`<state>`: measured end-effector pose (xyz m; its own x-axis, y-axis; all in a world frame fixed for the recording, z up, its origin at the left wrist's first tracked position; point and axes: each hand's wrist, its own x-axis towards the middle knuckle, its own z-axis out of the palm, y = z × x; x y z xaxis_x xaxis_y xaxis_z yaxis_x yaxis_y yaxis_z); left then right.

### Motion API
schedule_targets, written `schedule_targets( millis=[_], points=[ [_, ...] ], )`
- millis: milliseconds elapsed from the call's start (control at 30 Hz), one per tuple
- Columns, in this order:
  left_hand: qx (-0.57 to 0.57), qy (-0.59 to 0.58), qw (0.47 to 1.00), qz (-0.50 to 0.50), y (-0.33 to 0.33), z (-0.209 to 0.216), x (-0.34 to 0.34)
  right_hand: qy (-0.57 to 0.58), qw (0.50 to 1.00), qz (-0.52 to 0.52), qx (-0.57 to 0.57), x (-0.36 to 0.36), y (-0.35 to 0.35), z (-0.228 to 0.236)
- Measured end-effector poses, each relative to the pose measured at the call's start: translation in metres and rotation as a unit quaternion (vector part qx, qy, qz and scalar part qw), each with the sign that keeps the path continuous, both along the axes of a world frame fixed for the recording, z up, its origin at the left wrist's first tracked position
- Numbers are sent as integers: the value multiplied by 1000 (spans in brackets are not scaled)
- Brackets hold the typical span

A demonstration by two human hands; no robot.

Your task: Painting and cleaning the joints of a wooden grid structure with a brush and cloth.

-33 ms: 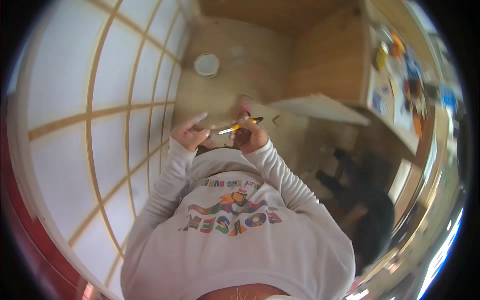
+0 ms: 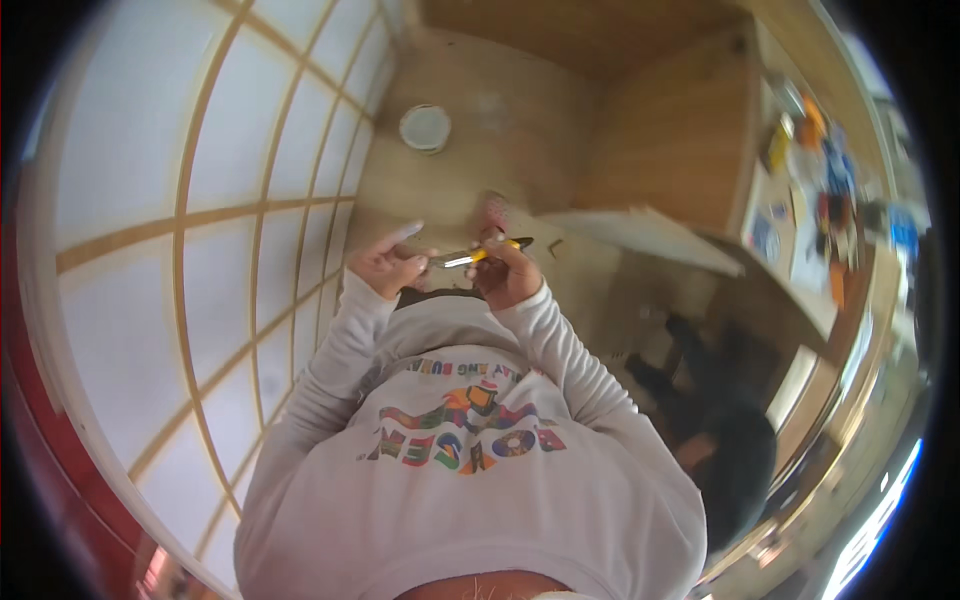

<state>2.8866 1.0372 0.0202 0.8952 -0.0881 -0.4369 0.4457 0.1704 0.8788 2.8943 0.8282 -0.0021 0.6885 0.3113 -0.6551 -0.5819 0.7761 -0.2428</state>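
A slim paintbrush [image 2: 482,254] lies across the space between my hands, in front of my waist. It has a yellow handle with a black end and a shiny metal ferrule. My right hand [image 2: 512,272] grips the handle between thumb and fingers. At the bristle end is my left hand [image 2: 385,264], its index finger stretched out. Its thumb and another finger seem to pinch the bristle tips, though the contact is small and blurred.
To the left stands a white panel wall [image 2: 225,150] with a wooden grid. A round white lid or tub [image 2: 425,129] sits on the floor ahead. At right are a wooden cabinet [image 2: 670,130], a cluttered shelf [image 2: 800,190], a pale board [image 2: 640,232] and a person in dark clothing [image 2: 730,430].
The view has shifted slightly, so the cabinet, shelf and round white thing appear a little further right. Both hands and the paintbrush keep nearly the same pose.
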Motion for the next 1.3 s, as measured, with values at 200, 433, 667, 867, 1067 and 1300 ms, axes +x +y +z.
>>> schedule_targets(
  millis=[200, 433, 667, 867, 1067, 1300],
  points=[
    [-47, -25, 995, 85, -24, -33, 74, 19, 994, 107, 7, 107, -20, -33],
    [-105, 81, 987, 95, -6, -107, 117, 63, 983, 169, 47, 170, -2, -114],
    [-90, 126, 984, 86, 36, -266, 151, 9, 983, 174, 64, 218, 51, -266],
    [88, 200, 968, 124, 66, -394, 166, -259, 903, 209, -271, 303, 64, -403],
    [403, -129, 904, -56, 72, -438, 128, -469, 636, 349, -504, 346, 110, -550],
    [333, -173, 926, 37, 55, -394, 61, -565, 351, 463, -585, 379, 160, -636]
  ],
)
